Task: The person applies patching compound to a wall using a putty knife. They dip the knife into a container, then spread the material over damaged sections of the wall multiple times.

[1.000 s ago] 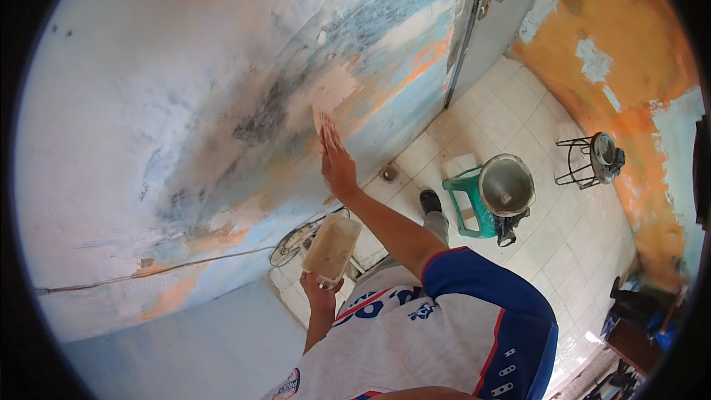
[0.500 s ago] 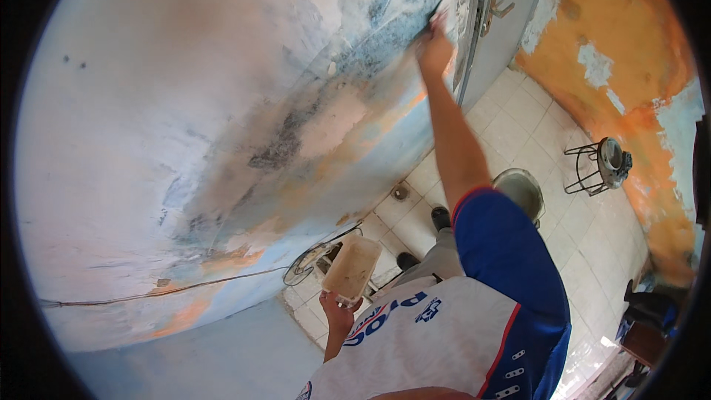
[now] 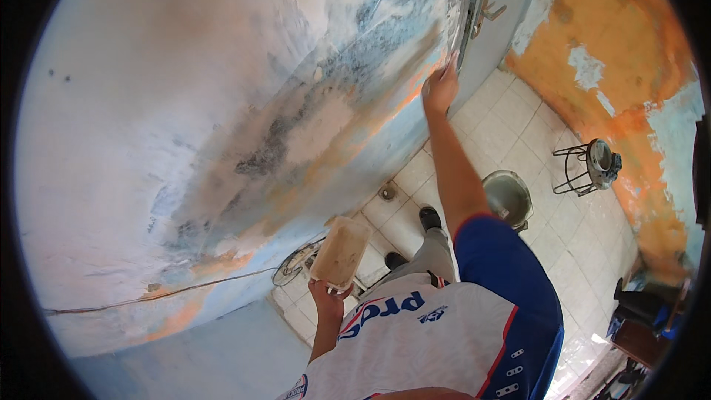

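Observation:
My left hand (image 3: pixel 331 301) grips the near end of a shallow rectangular beige tray (image 3: pixel 344 253), held low beside the wall; pale smears coat its inside. Up at the wall, my right hand (image 3: pixel 441 90) is closed close to the door frame, arm stretched out. Whatever it holds is hidden by the fingers and too thin to name. The patchy wall (image 3: pixel 296 133) carries white, grey, dark and orange areas, with a wet-looking smeared band running toward the right hand.
A grey door (image 3: pixel 503 22) with a metal handle (image 3: pixel 487 16) stands beyond my right hand. On the tiled floor sit a round bucket (image 3: pixel 509 196) and a black wire stand (image 3: pixel 574 169) with a container. A fan-like wire guard (image 3: pixel 295 263) and cable lie by the wall. The far wall (image 3: pixel 622 67) is orange.
My right hand has swept down along the wall beside the door frame, from near the handle's height to lower. The tray in my left hand has shifted slightly left and up.

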Demonstrator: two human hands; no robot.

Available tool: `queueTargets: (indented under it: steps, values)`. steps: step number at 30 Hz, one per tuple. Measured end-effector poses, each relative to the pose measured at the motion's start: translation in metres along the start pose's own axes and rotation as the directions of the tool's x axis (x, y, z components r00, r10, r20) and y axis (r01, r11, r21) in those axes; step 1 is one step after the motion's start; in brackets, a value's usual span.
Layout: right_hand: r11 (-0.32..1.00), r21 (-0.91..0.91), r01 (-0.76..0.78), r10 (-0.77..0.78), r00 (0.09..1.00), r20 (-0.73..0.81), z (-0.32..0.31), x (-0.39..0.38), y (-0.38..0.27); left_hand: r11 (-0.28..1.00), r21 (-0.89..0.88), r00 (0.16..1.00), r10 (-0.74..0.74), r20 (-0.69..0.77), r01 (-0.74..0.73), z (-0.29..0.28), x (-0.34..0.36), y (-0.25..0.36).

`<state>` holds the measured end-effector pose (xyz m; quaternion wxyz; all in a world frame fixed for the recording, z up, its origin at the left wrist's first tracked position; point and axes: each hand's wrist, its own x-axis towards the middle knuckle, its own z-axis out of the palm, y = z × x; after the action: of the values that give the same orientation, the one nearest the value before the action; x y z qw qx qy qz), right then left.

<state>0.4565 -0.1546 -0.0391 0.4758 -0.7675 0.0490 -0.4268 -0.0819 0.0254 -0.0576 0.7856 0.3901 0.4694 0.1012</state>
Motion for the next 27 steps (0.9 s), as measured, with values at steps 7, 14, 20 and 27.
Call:
queueTargets:
  steps: [7, 14, 20, 27]
  values:
    - [0.992, 0.033, -0.121, 0.107, 0.953, 0.285, 0.061, -0.106, -0.035, 0.993, -0.079, 0.994, -0.094, -0.057, 0.089, -0.037, -0.003, -0.017]
    - [0.937, 0.344, -0.053, -0.206, 0.712, 0.672, -0.076, -0.292, -0.106, 0.995, -0.089, 0.994, -0.057, -0.094, 0.049, -0.037, 0.007, -0.014]
    - [0.955, -0.095, -0.281, 0.295, 0.931, 0.214, -0.011, -0.077, 0.033, 0.992, -0.127, 0.995, 0.004, -0.099, -0.017, -0.036, -0.012, -0.013]
    - [0.993, -0.073, -0.093, 0.108, 0.962, 0.252, 0.038, 0.017, 0.029, 0.996, -0.09, 0.987, -0.006, -0.163, -0.009, -0.049, -0.035, -0.023]
